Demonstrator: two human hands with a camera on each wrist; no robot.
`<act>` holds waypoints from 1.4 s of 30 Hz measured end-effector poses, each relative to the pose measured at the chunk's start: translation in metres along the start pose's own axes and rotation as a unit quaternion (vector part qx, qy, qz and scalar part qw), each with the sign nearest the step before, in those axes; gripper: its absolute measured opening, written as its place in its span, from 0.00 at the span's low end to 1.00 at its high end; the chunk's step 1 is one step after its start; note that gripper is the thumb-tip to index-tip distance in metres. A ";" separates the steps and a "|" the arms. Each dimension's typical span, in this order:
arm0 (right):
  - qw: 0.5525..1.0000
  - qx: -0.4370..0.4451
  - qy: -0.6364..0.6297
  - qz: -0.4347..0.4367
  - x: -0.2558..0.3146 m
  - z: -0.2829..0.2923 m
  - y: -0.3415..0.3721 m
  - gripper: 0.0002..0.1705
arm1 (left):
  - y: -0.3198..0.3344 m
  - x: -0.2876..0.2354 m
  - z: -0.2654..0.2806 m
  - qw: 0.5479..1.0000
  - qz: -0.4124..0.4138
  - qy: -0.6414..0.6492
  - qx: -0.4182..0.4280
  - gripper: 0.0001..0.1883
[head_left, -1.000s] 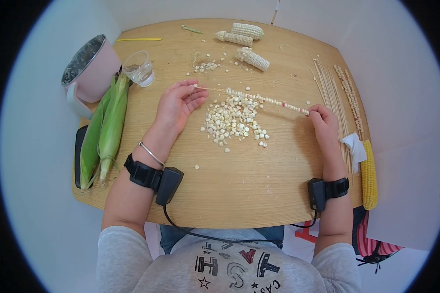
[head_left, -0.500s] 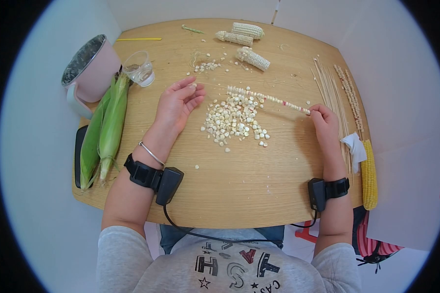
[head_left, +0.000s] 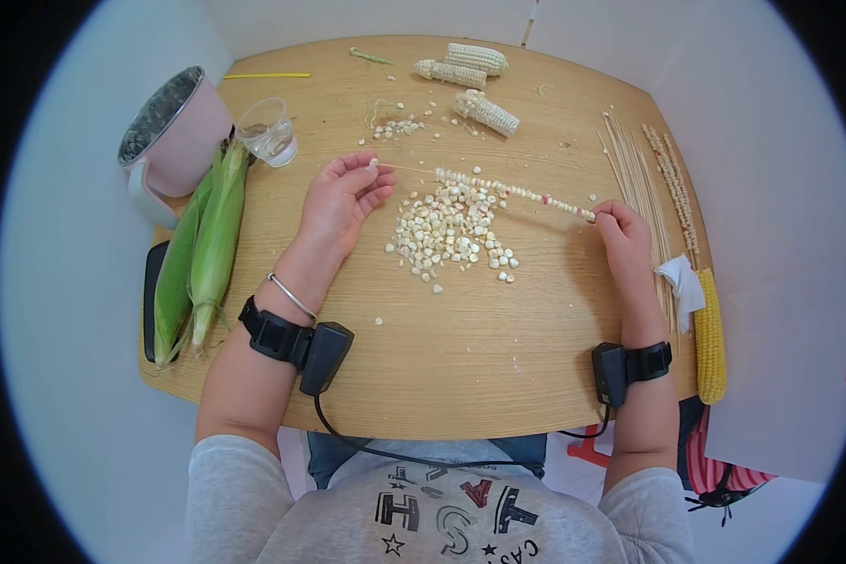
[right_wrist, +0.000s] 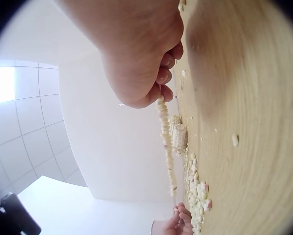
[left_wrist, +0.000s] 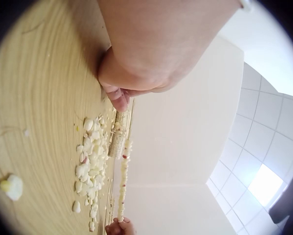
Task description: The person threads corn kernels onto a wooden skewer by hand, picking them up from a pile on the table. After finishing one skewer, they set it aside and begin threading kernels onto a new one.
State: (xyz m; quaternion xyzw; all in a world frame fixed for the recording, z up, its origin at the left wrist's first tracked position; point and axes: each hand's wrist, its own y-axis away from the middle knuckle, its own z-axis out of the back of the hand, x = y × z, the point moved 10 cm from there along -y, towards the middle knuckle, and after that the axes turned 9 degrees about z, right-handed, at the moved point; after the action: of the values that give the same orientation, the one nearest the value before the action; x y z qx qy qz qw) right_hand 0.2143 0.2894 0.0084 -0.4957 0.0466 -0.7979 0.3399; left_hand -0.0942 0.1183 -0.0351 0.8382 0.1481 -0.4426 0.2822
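At the worktop point(head_left: 461, 367) there, the right hand point(head_left: 623, 235) pinches one end of a skewer of pale kernels point(head_left: 513, 191), which stretches over a heap of loose kernels point(head_left: 439, 230). The left hand point(head_left: 340, 199), its grip narrow, pinches a single kernel point(head_left: 374, 163) at the skewer's bare far tip.

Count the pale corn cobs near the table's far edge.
3. The rearmost cob; the second cob, just in front and further left; the third cob, nearest the held kernel skewer. None appears hidden.
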 end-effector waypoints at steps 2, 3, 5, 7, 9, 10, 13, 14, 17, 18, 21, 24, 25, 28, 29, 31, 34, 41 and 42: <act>1.000 0.001 0.001 -0.001 0.000 0.000 0.000 0.08 | 0.001 -0.002 -0.001 1.000 0.000 0.001 0.002 0.09; 1.000 0.002 -0.001 -0.004 0.000 0.000 0.000 0.09 | 0.001 -0.002 -0.002 1.000 0.005 0.012 0.007 0.09; 1.000 0.002 -0.004 -0.006 -0.001 -0.001 0.000 0.09 | 0.001 -0.001 -0.002 1.000 0.011 0.024 0.011 0.10; 1.000 -0.001 0.003 -0.007 -0.001 0.000 0.001 0.09 | 0.000 -0.001 -0.002 1.000 0.007 0.022 0.016 0.09; 1.000 -0.002 0.004 -0.003 -0.001 0.000 0.000 0.09 | 0.002 -0.002 -0.004 1.000 0.006 0.020 0.013 0.09; 1.000 -0.003 0.005 0.000 -0.001 0.000 0.000 0.09 | 0.003 -0.002 -0.004 1.000 0.005 0.018 0.011 0.08; 1.000 -0.001 0.003 -0.007 -0.001 0.001 0.000 0.09 | 0.002 -0.002 -0.003 1.000 0.001 0.020 0.011 0.08; 1.000 -0.001 0.003 -0.007 -0.001 0.001 0.000 0.09 | 0.002 -0.002 -0.003 1.000 0.001 0.020 0.011 0.08; 1.000 0.000 0.003 -0.009 -0.002 0.000 0.000 0.09 | 0.001 -0.002 -0.003 1.000 -0.001 0.016 0.013 0.08; 1.000 0.000 0.003 -0.009 -0.002 0.000 0.000 0.09 | 0.001 -0.002 -0.002 1.000 -0.002 0.016 0.012 0.08; 1.000 0.000 -0.003 -0.009 -0.002 0.000 0.000 0.09 | 0.002 -0.003 -0.003 1.000 -0.003 0.019 0.013 0.07; 1.000 0.001 -0.007 -0.012 -0.002 -0.001 0.001 0.09 | 0.001 -0.002 -0.003 0.999 0.000 0.026 0.021 0.08; 1.000 0.002 -0.007 -0.013 -0.002 -0.001 0.001 0.09 | 0.000 -0.002 -0.003 0.999 0.005 0.029 0.028 0.08; 1.000 0.003 -0.006 -0.012 -0.002 -0.001 0.000 0.09 | 0.000 -0.001 -0.005 0.998 0.013 0.039 0.040 0.09; 1.000 0.003 -0.006 -0.012 -0.002 -0.001 0.000 0.09 | 0.000 -0.002 -0.005 0.998 0.013 0.039 0.040 0.09; 1.000 0.003 -0.007 -0.010 -0.003 -0.001 0.000 0.08 | -0.001 0.000 -0.006 0.997 0.020 0.047 0.050 0.09; 1.000 0.001 -0.012 -0.009 -0.005 -0.002 0.000 0.08 | -0.001 0.000 -0.006 0.997 0.021 0.050 0.051 0.09; 1.000 0.008 -0.007 -0.018 -0.003 -0.003 0.001 0.08 | -0.001 0.001 -0.008 0.996 0.024 0.057 0.060 0.09; 1.000 0.006 -0.012 -0.016 -0.004 -0.003 0.001 0.08 | 0.000 0.001 -0.009 0.996 0.025 0.056 0.062 0.09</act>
State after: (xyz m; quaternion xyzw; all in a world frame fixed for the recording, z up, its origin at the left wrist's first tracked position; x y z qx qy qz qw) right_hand 0.2138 0.2901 0.0033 -0.5038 0.0301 -0.7976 0.3304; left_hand -0.0878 0.1241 -0.0313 0.8811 0.1148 -0.3959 0.2319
